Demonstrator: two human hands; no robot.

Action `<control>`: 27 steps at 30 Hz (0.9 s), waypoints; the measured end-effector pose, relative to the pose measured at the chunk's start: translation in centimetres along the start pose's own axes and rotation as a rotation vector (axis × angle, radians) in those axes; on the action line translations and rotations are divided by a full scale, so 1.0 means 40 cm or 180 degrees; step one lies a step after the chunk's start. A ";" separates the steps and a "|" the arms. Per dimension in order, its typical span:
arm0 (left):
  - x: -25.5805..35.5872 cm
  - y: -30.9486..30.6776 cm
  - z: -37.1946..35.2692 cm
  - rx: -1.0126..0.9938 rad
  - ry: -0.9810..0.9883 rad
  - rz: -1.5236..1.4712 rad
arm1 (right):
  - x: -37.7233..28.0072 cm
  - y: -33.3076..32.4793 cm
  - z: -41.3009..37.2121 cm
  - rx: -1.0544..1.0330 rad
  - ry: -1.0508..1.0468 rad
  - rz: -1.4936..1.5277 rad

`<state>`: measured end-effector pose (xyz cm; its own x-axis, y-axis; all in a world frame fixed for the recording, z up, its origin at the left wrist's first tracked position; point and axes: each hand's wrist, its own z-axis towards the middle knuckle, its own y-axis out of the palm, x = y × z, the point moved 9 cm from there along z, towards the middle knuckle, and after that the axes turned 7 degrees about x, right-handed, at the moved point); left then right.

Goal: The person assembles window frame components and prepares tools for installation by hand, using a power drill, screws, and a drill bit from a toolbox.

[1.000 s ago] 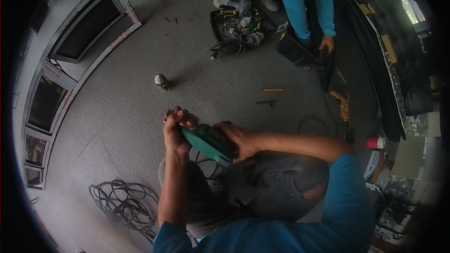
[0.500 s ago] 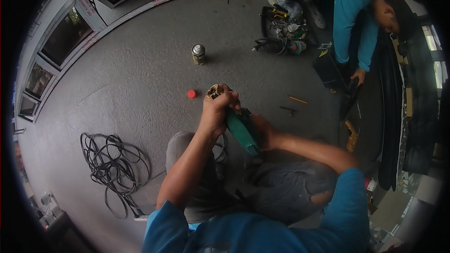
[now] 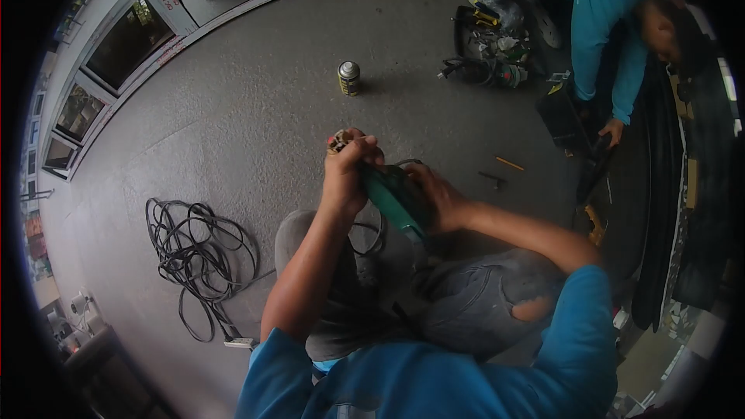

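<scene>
A green power tool (image 3: 394,195) is held above my lap, slanting from upper left to lower right. My left hand (image 3: 353,157) is closed round its upper end, where a tan, metallic-looking head (image 3: 339,141) sticks out past the fingers. On the tool's right side my right hand (image 3: 438,198) grips the green body, its fingertips near the upper edge. A bit of red (image 3: 331,140) shows at the edge of the head. Below the tool, a dark cord (image 3: 380,240) loops near my knee. The exact kind of tool is hard to make out.
A spray can (image 3: 349,77) stands on the floor ahead. Tangled black cable (image 3: 198,252) lies left. A tool tray (image 3: 466,31), another corded power tool (image 3: 485,72), a pencil (image 3: 509,163) and a yellow-handled tool (image 3: 594,225) lie right. A co-worker (image 3: 609,23) bends over a black box (image 3: 560,120).
The view has swung, so floor objects sit further right. My hands and the tool have shifted left over the floor, and the red cap is now mostly hidden behind the tool's head.
</scene>
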<state>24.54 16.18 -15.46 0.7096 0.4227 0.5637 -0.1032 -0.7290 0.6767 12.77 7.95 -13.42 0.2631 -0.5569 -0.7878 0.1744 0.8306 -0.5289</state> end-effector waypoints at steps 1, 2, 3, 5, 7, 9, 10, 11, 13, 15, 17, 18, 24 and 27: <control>0.009 -0.020 0.001 0.0070 -0.0026 -0.0174 | -0.008 -0.002 0.016 -0.0031 0.0048 0.0243; 0.028 -0.036 -0.002 0.0125 0.0037 -0.0287 | -0.012 -0.004 0.033 -0.0037 0.0119 0.0473; 0.044 -0.046 0.000 -0.0019 0.0030 -0.0522 | -0.024 -0.003 0.052 -0.0120 0.0157 0.0371; 0.078 -0.071 -0.001 -0.0258 0.0208 -0.0653 | -0.026 0.024 0.065 -0.0185 0.0076 0.0307; 0.085 -0.096 -0.016 -0.0436 0.0159 -0.0610 | -0.003 0.054 0.061 -0.0092 0.0015 0.0346; 0.059 -0.124 -0.027 -0.0402 0.0043 -0.0710 | 0.009 0.105 0.044 -0.0460 -0.0043 0.0848; 0.048 -0.153 -0.031 -0.0135 0.0034 -0.0606 | 0.019 0.111 0.032 -0.0425 -0.0033 0.0893; 0.045 -0.186 -0.034 0.0149 0.0058 -0.0497 | 0.038 0.139 0.017 -0.0673 0.0147 0.0887; 0.000 -0.232 -0.032 0.0493 -0.0182 -0.0536 | 0.056 0.194 -0.013 -0.0939 0.0239 0.0989; -0.057 -0.303 -0.024 0.1032 -0.0343 -0.0546 | 0.106 0.243 -0.068 -0.1235 0.0869 0.1371; -0.100 -0.330 -0.021 0.1327 -0.0351 -0.0294 | 0.111 0.244 -0.105 -0.1099 0.0828 0.1555; -0.119 -0.326 -0.022 0.1417 -0.0385 -0.0200 | 0.116 0.241 -0.123 -0.0941 0.0866 0.1666; -0.195 -0.356 0.040 0.1255 -0.0565 0.0042 | 0.170 0.254 -0.194 -0.0516 0.1244 0.1911; -0.197 -0.343 0.059 0.1304 -0.0570 0.0208 | 0.186 0.263 -0.199 -0.0682 0.1215 0.1799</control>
<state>21.99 21.59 -30.31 0.8239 0.2952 0.4838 0.1070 -0.9193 0.3788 9.01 12.53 -27.36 -0.0992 -0.0356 -0.9944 -0.0912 0.9955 -0.0265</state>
